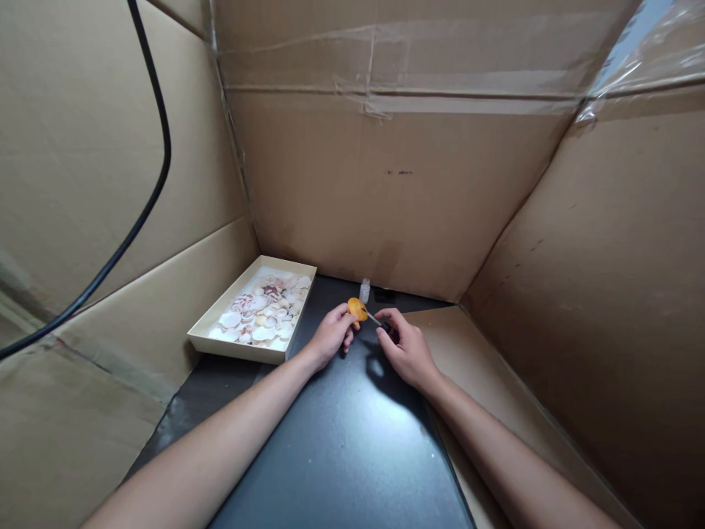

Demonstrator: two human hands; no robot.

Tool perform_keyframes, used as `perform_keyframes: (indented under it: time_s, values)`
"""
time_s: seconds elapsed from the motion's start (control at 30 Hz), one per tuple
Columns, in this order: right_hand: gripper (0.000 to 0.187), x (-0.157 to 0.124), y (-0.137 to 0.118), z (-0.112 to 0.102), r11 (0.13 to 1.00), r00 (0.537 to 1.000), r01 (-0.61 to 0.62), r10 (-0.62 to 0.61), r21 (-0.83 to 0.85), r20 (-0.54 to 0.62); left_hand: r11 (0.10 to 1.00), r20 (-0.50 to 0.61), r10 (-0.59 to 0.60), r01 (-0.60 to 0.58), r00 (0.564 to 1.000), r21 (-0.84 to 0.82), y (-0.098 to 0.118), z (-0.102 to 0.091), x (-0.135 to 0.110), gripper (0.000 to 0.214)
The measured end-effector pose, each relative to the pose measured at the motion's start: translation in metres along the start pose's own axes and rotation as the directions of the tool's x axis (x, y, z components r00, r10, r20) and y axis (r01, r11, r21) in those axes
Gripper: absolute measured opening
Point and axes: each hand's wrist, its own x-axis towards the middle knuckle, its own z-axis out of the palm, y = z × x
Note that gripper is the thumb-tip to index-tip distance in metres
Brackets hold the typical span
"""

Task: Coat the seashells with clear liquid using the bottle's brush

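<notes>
My left hand (pixel 332 334) pinches a small orange shell (pixel 358 309) just above the black tabletop (pixel 341 441). My right hand (pixel 406 348) is closed on a thin brush (pixel 377 320) whose tip touches the shell. A small clear bottle (pixel 364 290) stands upright just behind the shell. Both forearms reach in from the bottom edge.
A shallow cream tray (pixel 242 345) holding several pale shells (pixel 264 312) lies left of my hands. Cardboard walls (pixel 385 184) enclose the work area at the back and on both sides. A black cable (pixel 154 176) hangs across the left wall.
</notes>
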Motion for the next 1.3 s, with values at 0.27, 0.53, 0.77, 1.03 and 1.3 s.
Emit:
perform_keyframes:
  time_s: [0.27,0.53,0.77,1.03,1.3]
  values:
    - [0.015,-0.0001,-0.0005,0.0007,0.998,0.998,-0.006,0.002,-0.059,-0.056,1.000,-0.012,0.000,0.001,1.000,0.029,-0.0007,0.0002,0.0006,0.010]
    - [0.018,-0.0005,-0.0031,0.0010,0.994,0.994,0.110,-0.110,-0.021,-0.006,1.000,-0.003,0.027,-0.027,1.000,-0.016,0.0014,0.0029,-0.0017,0.019]
    - [0.022,-0.0006,-0.0029,0.0006,0.988,0.988,0.153,-0.152,0.034,-0.027,1.000,-0.005,-0.003,0.003,1.000,-0.016,0.0019,0.0022,-0.0014,0.022]
    - [0.018,-0.0016,-0.0066,-0.0006,0.990,0.990,0.141,-0.141,-0.008,-0.013,1.000,-0.054,-0.005,0.004,0.999,-0.031,0.0026,0.0029,-0.0017,0.022]
    - [0.014,-0.0026,-0.0080,-0.0016,0.994,0.994,0.103,-0.102,-0.023,0.024,1.000,-0.186,-0.017,0.015,0.982,-0.012,0.0073,0.0048,-0.0049,0.023]
